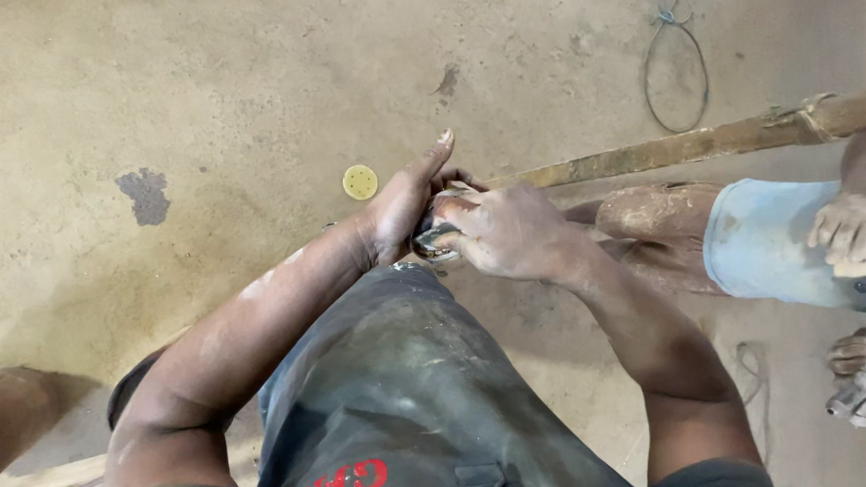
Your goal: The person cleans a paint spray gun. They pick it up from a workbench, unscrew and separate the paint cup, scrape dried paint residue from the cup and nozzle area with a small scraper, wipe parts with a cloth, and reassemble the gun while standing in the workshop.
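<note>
Both of the person's hands meet above the dark-trousered knee (400, 372), at the centre of the head view. The left hand (402, 211) is partly closed around a small metallic part (431, 240), with the thumb extended straight up and away from the palm. The right hand (506, 233) is closed over the same part from the opposite side, fingers curled down across it. The part is therefore gripped between the two hands (only a small grey, shiny portion of it shows between the palms; its full shape cannot be told).

A long, rusty brown bar (701, 144) runs from just behind the hands toward the upper right edge. Its near end is hidden by the right hand, so contact cannot be confirmed.

On the dusty concrete floor (202, 88), a small yellow perforated disc (359, 181) lies near the left thumb, apart from it. A loop of thin wire (676, 67) lies on the floor at upper right.

A second person sits at the right: a dusty hand (846, 230) rests on pale blue shorts (774, 248).
</note>
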